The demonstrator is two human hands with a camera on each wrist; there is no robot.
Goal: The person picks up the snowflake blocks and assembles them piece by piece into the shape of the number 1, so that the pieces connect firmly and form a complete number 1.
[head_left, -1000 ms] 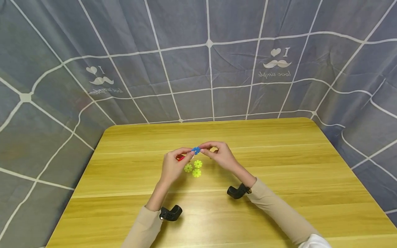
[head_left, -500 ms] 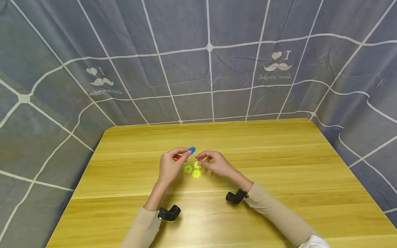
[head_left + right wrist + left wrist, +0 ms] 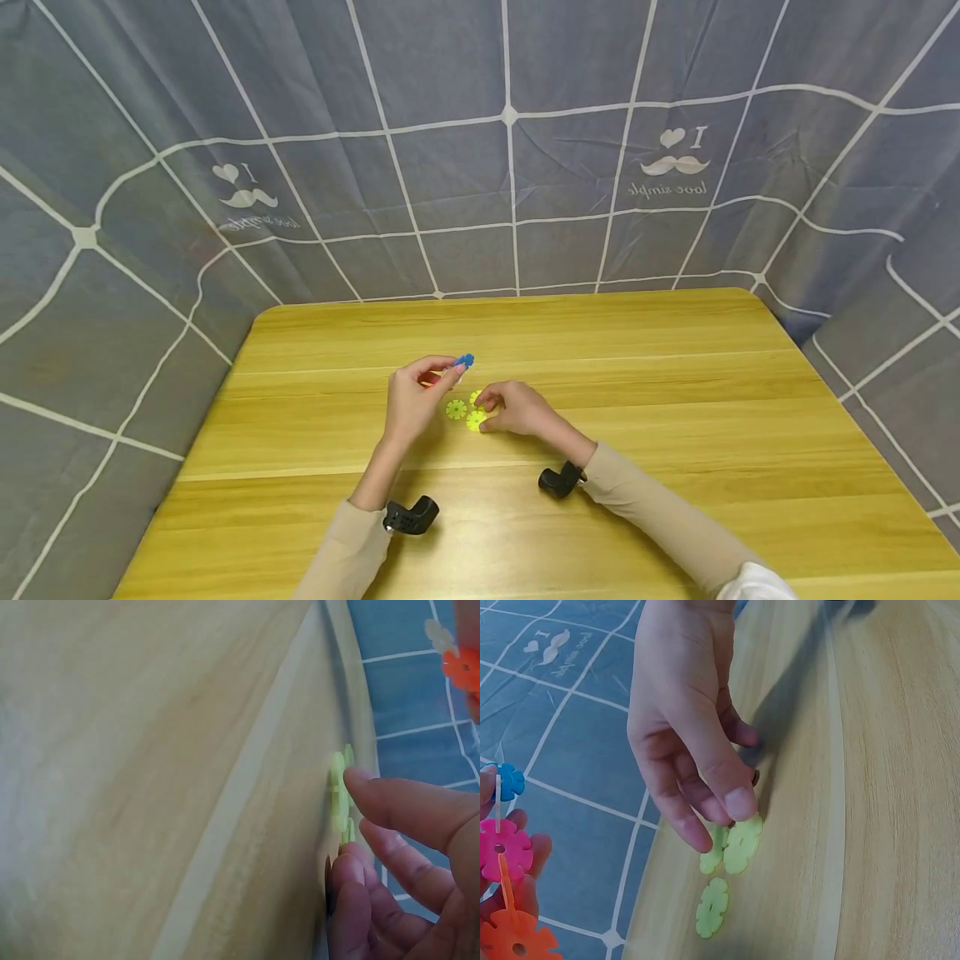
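My left hand (image 3: pixel 411 402) grips a chain of notched flower-shaped plastic discs above the table. In the left wrist view, the chain shows a blue disc (image 3: pixel 511 782), a white one (image 3: pixel 499 806) seen edge-on, a pink disc (image 3: pixel 517 855) and an orange disc (image 3: pixel 517 939). Three yellow-green discs lie flat and close together: a left disc (image 3: pixel 456 409), a front disc (image 3: pixel 474 420) and a back disc (image 3: pixel 475 397), partly covered by fingers. My right hand (image 3: pixel 519 408) is low over them, thumb and fingers apart, with the thumb tip right at the front disc's edge.
The wooden table (image 3: pixel 637 358) extends around both hands. Behind it and at its sides hangs a grey curtain (image 3: pixel 450 175) with white lines. Each wrist wears a black camera mount, one on the left (image 3: pixel 412 517) and one on the right (image 3: pixel 558 481).
My right hand has left the blue disc and come down toward me, to the yellow-green discs. The left hand keeps its grip on the chain, which has turned slightly.
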